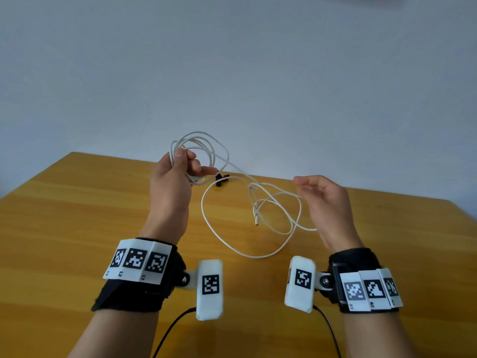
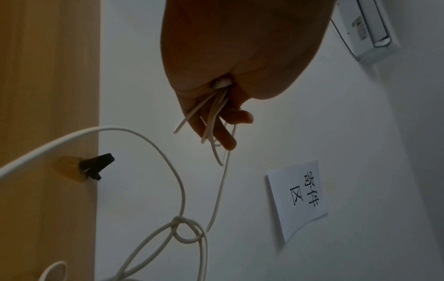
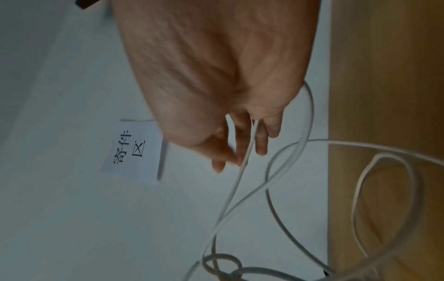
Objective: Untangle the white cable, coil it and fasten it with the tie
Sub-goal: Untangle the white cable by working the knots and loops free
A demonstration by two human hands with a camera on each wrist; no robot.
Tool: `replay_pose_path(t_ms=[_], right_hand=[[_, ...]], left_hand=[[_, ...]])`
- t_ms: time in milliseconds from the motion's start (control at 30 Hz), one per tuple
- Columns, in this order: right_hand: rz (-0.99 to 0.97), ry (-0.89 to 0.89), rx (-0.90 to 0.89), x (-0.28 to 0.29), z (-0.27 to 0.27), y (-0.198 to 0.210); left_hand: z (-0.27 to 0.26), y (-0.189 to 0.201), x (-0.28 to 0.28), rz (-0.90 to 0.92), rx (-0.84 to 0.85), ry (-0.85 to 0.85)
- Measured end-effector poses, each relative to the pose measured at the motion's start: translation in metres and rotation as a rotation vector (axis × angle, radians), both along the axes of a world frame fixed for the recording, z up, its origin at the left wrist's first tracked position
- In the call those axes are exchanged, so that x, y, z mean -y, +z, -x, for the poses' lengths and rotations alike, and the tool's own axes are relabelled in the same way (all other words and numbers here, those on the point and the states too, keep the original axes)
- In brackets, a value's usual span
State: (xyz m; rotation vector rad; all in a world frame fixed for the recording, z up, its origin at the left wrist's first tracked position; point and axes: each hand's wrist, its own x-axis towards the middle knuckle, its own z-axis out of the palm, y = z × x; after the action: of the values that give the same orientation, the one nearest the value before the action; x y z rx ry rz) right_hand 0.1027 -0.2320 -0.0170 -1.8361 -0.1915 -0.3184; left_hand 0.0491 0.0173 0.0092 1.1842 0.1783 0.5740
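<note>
Your left hand [image 1: 172,174], left of centre in the head view, is raised off the table [image 1: 77,228] with its fingers curled round several round loops of the cable [image 1: 254,256]. The left wrist view shows the thin, smooth white strands bunched in the closed palm, with a white plug end pressed against the palm.

From those loops the cable runs right and down to a small knot [image 2: 182,224] near the middle of the head view. Below the knot, slack oval loops lie on the glossy, yellow-brown wood-grain tabletop. A slim plug [image 1: 257,221] hangs or lies at the centre; you cannot tell from these views whether it touches the wood.

Your right hand [image 1: 325,202], right of centre, is held palm inward with its fingers loosely bent. In the right wrist view a strand runs along the fingers [image 3: 261,140] and past the fingertips. Whether they pinch it or it only passes between them is not clear.

The tie [image 1: 221,179], a short black strip, bent and matte, lies at the far edge of the table, just right of your left fingertips in the head view.

On the plain pale wall, a white rectangular paper sign [image 2: 298,197] with black characters shows at the right of the left wrist view.
</note>
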Motion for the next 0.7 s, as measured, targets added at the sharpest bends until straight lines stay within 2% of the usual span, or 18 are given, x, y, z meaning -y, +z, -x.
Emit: replay_pose_path(t_ms=[100,267,367,467,700], right_hand=[[0.150,-0.018,0.078,0.009,-0.003,-0.003],[0.332,0.090,0.042,0.014,0.001,-0.002],[0.301,0.013,0.091,0.013,0.000,-0.002],[0.190,-0.059,0.117,0.012,-0.002,-0.004],[0.041,-0.213,0.133,0.010,0.002,-0.004]], left_hand=[[0.001,0.001,0.001,0.040,0.005,-0.001],[0.003,0.003,0.006,0.087,0.000,0.000],[0.003,0.003,0.002,0.134,-0.010,0.022],[0.004,0.003,-0.001,0.169,-0.010,0.046],[0.004,0.004,0.007,0.161,-0.021,0.070]])
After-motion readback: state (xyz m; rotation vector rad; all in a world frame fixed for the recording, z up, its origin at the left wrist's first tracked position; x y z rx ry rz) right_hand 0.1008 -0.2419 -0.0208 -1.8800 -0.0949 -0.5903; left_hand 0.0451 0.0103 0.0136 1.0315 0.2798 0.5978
